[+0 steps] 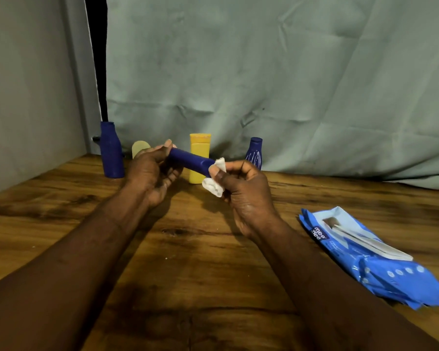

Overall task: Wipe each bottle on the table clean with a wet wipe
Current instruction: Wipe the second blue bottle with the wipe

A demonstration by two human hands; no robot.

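Wooden surface (200, 262) spreads below, blue wipes pack (365, 254) lying at its right. Above it my left grip (150, 173) curls round the dark blue bottle (188, 160), held level; my right grip (241, 188) pinches the white wet wipe (213, 184) against its end.

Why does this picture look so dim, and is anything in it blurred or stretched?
Head view: dim, warm light; the left hand and right hand, holding the blue bottle and wet wipe, throw soft shadows on the table; the wipes pack looks smeared, probably by motion; the wide lens stretches things near the bottom edge.
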